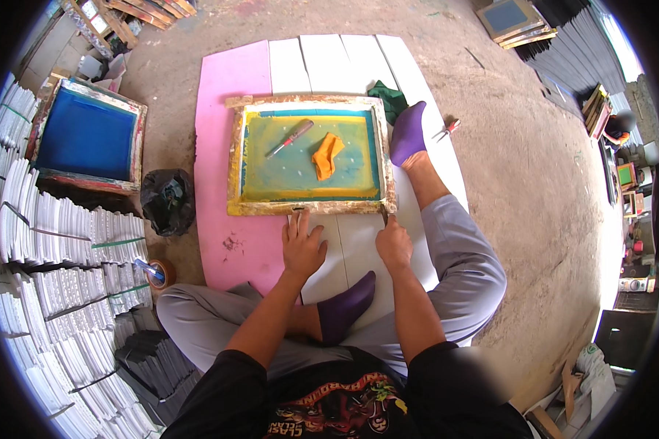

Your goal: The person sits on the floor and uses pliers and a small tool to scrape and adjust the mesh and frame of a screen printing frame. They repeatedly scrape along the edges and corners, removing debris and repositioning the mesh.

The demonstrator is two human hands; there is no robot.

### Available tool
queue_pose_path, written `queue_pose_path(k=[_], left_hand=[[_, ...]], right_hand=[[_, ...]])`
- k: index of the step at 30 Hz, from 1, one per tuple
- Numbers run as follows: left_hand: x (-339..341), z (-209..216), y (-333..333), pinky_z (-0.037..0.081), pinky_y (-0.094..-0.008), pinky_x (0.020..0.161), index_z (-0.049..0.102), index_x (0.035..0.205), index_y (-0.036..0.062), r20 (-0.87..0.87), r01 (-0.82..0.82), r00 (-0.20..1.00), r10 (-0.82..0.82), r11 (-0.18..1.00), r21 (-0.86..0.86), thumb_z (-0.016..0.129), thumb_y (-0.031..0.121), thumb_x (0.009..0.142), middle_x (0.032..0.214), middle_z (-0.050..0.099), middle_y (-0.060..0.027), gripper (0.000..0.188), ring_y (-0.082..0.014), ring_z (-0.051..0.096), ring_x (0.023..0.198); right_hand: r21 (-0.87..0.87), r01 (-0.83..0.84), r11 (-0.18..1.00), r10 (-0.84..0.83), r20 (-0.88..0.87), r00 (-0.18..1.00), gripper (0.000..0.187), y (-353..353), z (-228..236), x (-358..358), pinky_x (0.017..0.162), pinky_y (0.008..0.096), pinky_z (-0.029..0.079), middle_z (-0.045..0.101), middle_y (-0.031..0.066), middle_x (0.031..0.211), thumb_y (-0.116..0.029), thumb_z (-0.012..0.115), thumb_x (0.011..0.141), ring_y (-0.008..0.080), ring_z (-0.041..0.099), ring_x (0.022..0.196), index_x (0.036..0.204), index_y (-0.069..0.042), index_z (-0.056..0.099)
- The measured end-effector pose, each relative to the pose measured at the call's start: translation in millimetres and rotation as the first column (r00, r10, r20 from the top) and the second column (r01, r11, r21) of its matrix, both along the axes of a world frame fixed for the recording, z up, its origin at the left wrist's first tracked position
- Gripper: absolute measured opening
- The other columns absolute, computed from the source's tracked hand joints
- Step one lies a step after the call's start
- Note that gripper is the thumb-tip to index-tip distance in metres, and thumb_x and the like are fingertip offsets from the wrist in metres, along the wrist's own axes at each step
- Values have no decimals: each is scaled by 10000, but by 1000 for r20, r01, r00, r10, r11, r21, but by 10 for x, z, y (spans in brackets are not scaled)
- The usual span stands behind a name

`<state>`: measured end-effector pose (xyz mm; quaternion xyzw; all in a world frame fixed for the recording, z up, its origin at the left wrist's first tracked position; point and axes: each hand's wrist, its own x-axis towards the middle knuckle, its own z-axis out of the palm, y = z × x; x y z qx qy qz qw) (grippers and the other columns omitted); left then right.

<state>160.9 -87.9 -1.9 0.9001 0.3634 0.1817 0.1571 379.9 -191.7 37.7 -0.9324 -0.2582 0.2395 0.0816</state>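
Note:
A screen printing frame (307, 208) with paint-stained wooden sides and yellow-green mesh lies flat before me. My left hand (304, 249) rests at its near side, fingers stretched out and touching the wood. At the near right corner, my right hand (394, 245) is closed around a thin dark tool (385, 214), whose tip meets the wood; the fist hides most of it, so its kind is unclear. On the mesh lie a screwdriver (291, 138) and a crumpled orange cloth (327, 156). My purple-socked foot (408, 133) is beside the frame's right side.
White and pink boards (231, 139) lie beneath the frame. Pliers (449, 129) and a dark green cloth (389, 101) are to the right. Leftward stand a blue screen frame (88, 132), a black plastic bag (168, 201), a tape roll (161, 274) and bundled white stacks (66, 227).

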Motion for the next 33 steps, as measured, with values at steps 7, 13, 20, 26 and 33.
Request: queue_pose_path(k=[7,13,20,26,33], left_hand=[[23,49,-6,338,-591,1136,748,1153,140,-8,-14,1000,14,1000,-18,813,279,795,1557,445,-194,389,-454,392,1438],[9,73,9,366,-582,1103,749,1146,110,22,-6,1000,7,999,-46,804,292,811,1541,470,-183,385,-414,399,1447],[-108,320,148,496,-462,934,730,1094,54,315,-29,947,64,993,-112,724,198,936,1065,725,-126,214,-346,674,1056],[-608,154,222,537,-462,706,669,982,14,408,-135,830,380,847,-515,692,179,983,828,692,-174,167,-344,694,761],[-1477,-62,554,561,-452,753,707,967,29,81,-586,715,695,658,-473,717,272,963,893,742,-169,243,-355,730,838]], right_hand=[[182,-19,983,15,21,1000,278,-145,-341,85,846,555,571,726,303,981,-106,571,909,461,723,938,1160,3,622],[362,381,851,-89,-615,784,146,-145,-186,89,473,371,503,625,112,699,-51,596,895,205,626,535,1030,2,609],[346,51,937,215,-685,696,162,173,201,-667,497,338,527,625,101,700,-76,620,900,180,631,540,1035,12,606],[345,-30,938,313,-808,499,243,447,20,-1333,538,343,558,677,122,795,-130,638,937,193,681,618,1127,19,612],[267,-74,961,277,-916,291,364,713,1,-1798,556,359,569,698,137,896,-234,625,1021,217,714,683,1293,3,572]])
